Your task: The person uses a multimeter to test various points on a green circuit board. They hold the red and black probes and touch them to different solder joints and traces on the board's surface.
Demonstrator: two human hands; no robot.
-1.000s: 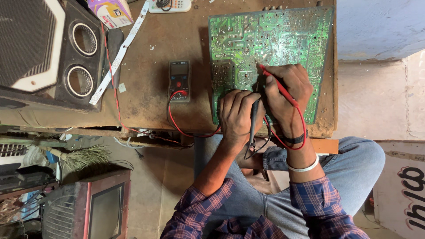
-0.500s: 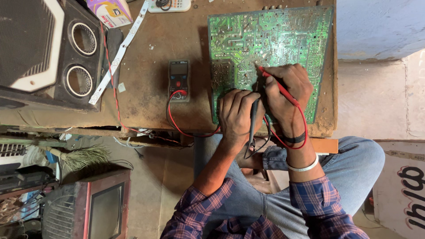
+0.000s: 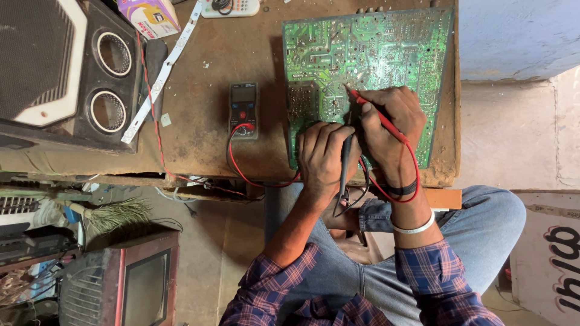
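A large green circuit board [image 3: 368, 54] lies solder side up on a worn brown table [image 3: 205, 145]. My left hand [image 3: 323, 154] grips a black test probe [image 3: 345, 163] with its tip on the board. My right hand [image 3: 389, 124] holds a red test probe [image 3: 371, 111], its tip touching the board just above the black one. Red and black leads [image 3: 241, 172] run left to a small dark multimeter [image 3: 243, 108] lying flat on the table beside the board.
A black speaker cabinet [image 3: 66, 78] with two round ports fills the table's left. A white strip [image 3: 163, 66], a small box [image 3: 150, 15] and a pale remote [image 3: 229, 7] lie at the back. Below the table stand an old television set [image 3: 142, 284] and a brush [image 3: 115, 214].
Both hands and probes stay in nearly the same spot on the board; only a slight shift of the probe tips is visible.
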